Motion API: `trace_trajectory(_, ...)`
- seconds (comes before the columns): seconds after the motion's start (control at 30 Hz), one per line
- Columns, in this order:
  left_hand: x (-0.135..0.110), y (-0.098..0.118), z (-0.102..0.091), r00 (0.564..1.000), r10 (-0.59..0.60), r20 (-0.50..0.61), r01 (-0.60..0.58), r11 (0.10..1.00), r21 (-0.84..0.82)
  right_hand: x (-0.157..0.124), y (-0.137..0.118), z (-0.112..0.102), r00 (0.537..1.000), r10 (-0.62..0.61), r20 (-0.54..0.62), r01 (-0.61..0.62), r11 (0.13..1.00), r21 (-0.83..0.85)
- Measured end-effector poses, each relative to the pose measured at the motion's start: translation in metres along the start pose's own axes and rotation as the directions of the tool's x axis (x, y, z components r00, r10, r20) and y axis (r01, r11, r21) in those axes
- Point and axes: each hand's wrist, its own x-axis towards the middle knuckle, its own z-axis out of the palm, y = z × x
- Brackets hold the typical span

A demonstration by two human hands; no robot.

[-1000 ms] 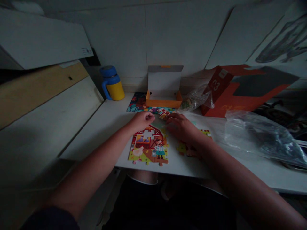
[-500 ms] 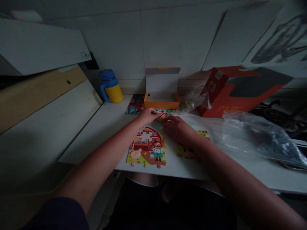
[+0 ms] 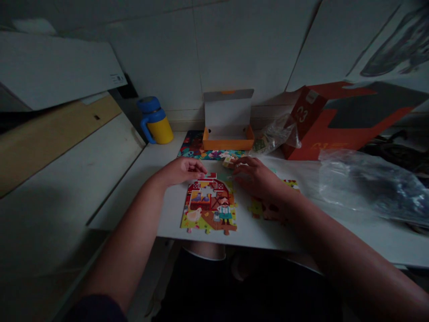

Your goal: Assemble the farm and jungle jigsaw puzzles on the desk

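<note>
My left hand [image 3: 186, 171] pinches a red puzzle piece [image 3: 211, 175] at the top edge of a partly joined jigsaw puzzle [image 3: 201, 219]. That puzzle shows a red barn, a hen and a figure in a teal apron, with a white gap in its middle. My right hand [image 3: 256, 176] has its fingers curled around a few loose puzzle pieces [image 3: 229, 162], just above the puzzle's upper right; its palm is hidden. Under my right wrist lies a second joined section [image 3: 264, 210] in green and brown, partly covered by the forearm.
An orange box [image 3: 228, 144] stands open at the back on a colourful printed sheet [image 3: 189, 145]. Beside it are a plastic bag with pieces [image 3: 268, 138] and a red-orange carton [image 3: 328, 129]. A blue-yellow flask [image 3: 161, 129] stands back left; clear plastic wrap [image 3: 362, 183] lies right.
My left hand has moved left and toward me, from beside the loose pieces to the barn puzzle's top edge, carrying a red piece. My right hand stays by the loose pieces. The view shifted slightly.
</note>
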Motion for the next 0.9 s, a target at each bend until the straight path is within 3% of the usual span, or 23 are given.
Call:
trace_trajectory(0.17,-0.009,-0.006,0.005,0.994,-0.047,0.101,0.037,0.994,0.101,-0.003,0.002,0.001,1.000,-0.003,-0.028,0.003,1.000,0.008)
trace_trajectory(0.37,-0.006,-0.008,0.008,0.998,-0.004,0.066,-0.009,0.982,0.191,-0.004,0.003,0.000,1.000,0.015,-0.023,-0.015,1.000,-0.006)
trace_trajectory(0.6,-0.005,-0.007,0.013,0.994,-0.068,0.081,0.049,0.976,0.212,-0.004,0.000,-0.002,1.000,0.025,0.008,-0.024,0.999,-0.035)
trace_trajectory(0.9,-0.005,-0.005,0.016,0.998,0.022,0.056,-0.042,0.921,0.387,-0.004,-0.001,-0.002,1.000,0.008,-0.006,-0.008,1.000,-0.021)
